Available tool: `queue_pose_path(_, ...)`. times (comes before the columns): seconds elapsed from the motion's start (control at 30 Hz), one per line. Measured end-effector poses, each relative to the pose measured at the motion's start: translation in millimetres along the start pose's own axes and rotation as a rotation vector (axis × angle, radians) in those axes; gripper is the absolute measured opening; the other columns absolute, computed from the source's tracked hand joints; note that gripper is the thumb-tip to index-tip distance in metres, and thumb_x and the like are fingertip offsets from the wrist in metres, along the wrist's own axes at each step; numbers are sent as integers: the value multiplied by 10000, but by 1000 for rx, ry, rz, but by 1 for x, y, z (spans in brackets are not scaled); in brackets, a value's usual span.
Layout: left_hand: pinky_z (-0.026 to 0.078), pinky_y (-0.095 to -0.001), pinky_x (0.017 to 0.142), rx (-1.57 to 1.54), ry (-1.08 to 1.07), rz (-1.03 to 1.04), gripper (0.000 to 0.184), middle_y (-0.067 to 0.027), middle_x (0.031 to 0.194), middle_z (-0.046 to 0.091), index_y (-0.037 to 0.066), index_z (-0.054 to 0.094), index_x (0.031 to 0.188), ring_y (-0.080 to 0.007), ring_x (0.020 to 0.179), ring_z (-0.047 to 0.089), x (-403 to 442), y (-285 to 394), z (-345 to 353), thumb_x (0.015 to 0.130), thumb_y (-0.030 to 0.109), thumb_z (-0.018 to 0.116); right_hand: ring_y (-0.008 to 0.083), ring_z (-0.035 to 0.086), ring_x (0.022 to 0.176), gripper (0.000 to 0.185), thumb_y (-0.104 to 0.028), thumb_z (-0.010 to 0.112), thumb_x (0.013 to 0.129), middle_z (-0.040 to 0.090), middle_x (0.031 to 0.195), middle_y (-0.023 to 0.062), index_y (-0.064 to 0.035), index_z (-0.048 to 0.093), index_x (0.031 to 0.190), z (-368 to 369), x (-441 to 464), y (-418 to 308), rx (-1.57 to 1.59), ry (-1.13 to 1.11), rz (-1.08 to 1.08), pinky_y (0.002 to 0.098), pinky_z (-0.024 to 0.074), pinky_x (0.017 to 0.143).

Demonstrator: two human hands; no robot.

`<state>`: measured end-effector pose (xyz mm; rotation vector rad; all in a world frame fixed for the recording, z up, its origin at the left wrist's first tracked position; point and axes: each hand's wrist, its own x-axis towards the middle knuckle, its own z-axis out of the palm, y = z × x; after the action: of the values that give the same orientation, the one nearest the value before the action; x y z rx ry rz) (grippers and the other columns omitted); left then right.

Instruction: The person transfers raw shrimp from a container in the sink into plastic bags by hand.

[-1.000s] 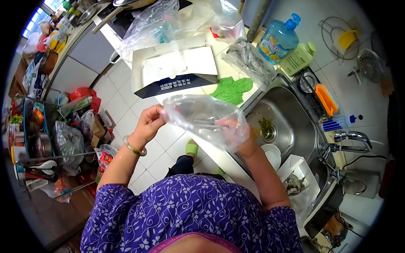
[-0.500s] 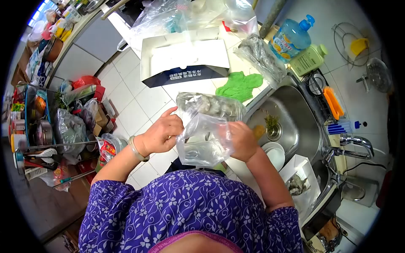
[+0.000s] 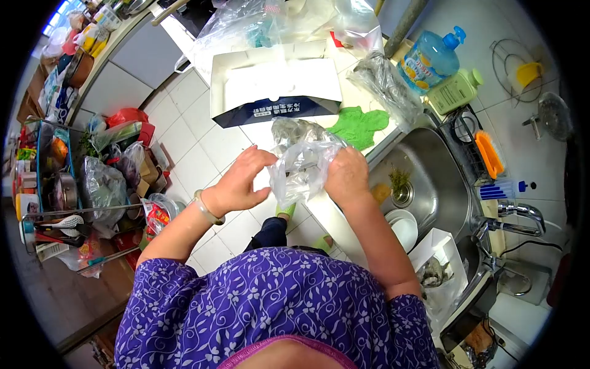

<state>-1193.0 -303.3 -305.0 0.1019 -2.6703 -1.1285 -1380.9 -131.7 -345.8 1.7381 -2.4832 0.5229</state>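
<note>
A clear plastic bag [image 3: 301, 175] with greyish contents, which look like shrimp, is in front of me at the counter's edge. Its loose mouth faces my body, while the filled part lies farther away. My right hand [image 3: 347, 175] is closed on the right side of the bag's mouth. At the other side, my left hand [image 3: 243, 181] has its thumb and fingers spread, the fingertips close to the plastic; whether they touch it I cannot tell. Just beyond the bag are a white and dark-blue box [image 3: 276, 111] and a green cloth [image 3: 358, 127].
To the right is a steel sink [image 3: 430, 166] with plates [image 3: 402, 230] and a faucet [image 3: 519, 212]. Another filled bag [image 3: 387, 86] lies near a blue pump bottle [image 3: 430, 58]. A white container [image 3: 445, 261] holds grey pieces. A crowded rack [image 3: 101, 190] stands left.
My left hand has opened and its thumb has come away from the bag. The bag's mouth has bunched up and shifted slightly away from my body, with my right hand gripping its side.
</note>
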Motion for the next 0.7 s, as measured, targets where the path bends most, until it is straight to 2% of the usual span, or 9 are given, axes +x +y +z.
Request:
queue_pose_path(0.07,327,-483,1036,222,-39,14,439,-124,1031,571,50,519,1078,-312,1059,518,5,0,7,660,42,654,282,538,783,83,-116,580,676,584,766,104,-56,623,714,-3,0,-2,-54,-44,4,397,410,736)
queue_pose_path(0.1,429,-434,902,331,3,72,382,-138,964,570,39,530,1024,-322,959,544,8,-10,14,664,53,655,289,540,799,105,-106,581,676,588,781,108,-49,629,750,-7,-1,-1,44,-25,-19,400,412,749)
queue_pose_path(0.23,494,-381,671,460,55,108,240,-121,868,595,32,560,921,-316,791,585,25,-20,17,688,43,617,327,588,865,186,-84,663,673,638,881,124,-51,635,854,-38,-5,-2,448,138,-38,391,454,789)
queue_pose_path(0.37,496,-391,607,215,154,-34,135,-121,709,599,29,620,849,-316,659,597,46,-16,9,715,41,637,263,603,1014,243,-23,616,768,648,1081,134,-3,619,1010,-31,-31,1,702,180,10,370,450,911)
queue_pose_path(0.4,496,-391,607,215,148,-18,135,-121,709,599,29,620,849,-316,659,597,50,-13,10,715,41,637,263,603,1014,243,-23,616,768,648,1081,134,-3,619,1010,-28,-32,7,694,193,17,370,450,911)
queue_pose_path(0.47,486,-370,592,-93,258,-28,141,-123,699,596,33,641,875,-298,617,583,44,-8,8,738,54,664,246,635,890,331,41,556,707,652,963,159,-3,610,1030,-24,-28,16,1260,281,377,366,501,773)
queue_pose_path(0.5,485,-348,611,1,198,68,141,-126,737,614,34,661,915,-288,652,591,39,-11,1,776,60,665,180,624,841,324,58,498,743,658,934,140,7,602,1045,-51,-21,12,1128,347,298,307,504,724)
queue_pose_path(0.6,489,-340,644,64,90,136,170,-140,802,628,24,656,972,-303,705,596,30,-3,-12,806,61,646,170,620,846,342,92,437,749,656,938,116,18,601,1040,-46,-37,20,1055,228,202,287,490,747)
queue_pose_path(0.7,504,-321,747,-221,95,22,237,-113,946,653,8,618,1093,-230,818,621,14,7,2,866,72,602,174,618,870,382,87,447,732,651,953,114,16,583,1083,-50,-54,17,1047,181,268,281,479,775)
